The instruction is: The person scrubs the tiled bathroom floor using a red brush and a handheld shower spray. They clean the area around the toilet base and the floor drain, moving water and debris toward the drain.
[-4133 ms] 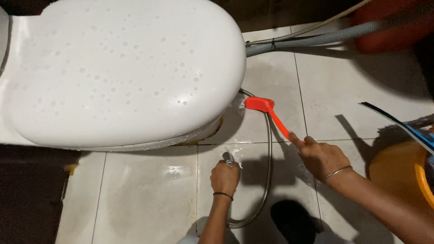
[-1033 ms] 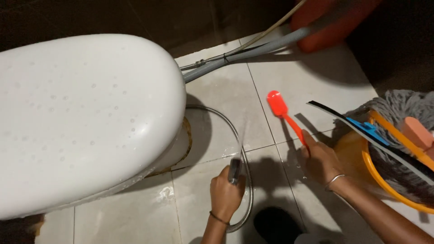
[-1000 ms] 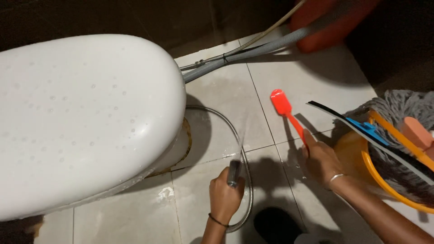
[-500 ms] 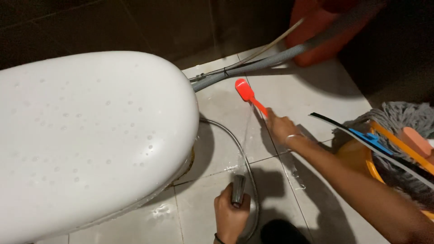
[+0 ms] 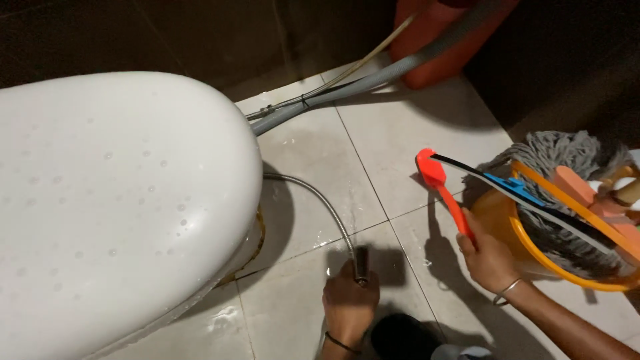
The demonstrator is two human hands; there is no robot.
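Toilet lid fills the left of your head view, a smooth white shell, closed and beaded with water drops. Take it as your landmark.

Just right of its front edge, low in the frame, your left hand is closed round the handle of a metal spray nozzle. Its ribbed steel hose curves back under the lid's rim. Further right, well apart from the left, your right hand is clamped on the stem of an orange brush, whose flat rounded head is raised off the floor, away from the toilet. Beyond it sits an orange mop bucket stuffed with a shaggy grey mop.

Floor tiles are pale, glossy and wet beside the pedestal, where a brownish line marks the base joint. Behind the lid a corrugated grey pipe runs to a red container.

To work well, I'd judge you should aim the nozzle low at that stained joint, keep the hose free of kinks, and bring the brush head in flat to the tile with short strokes.
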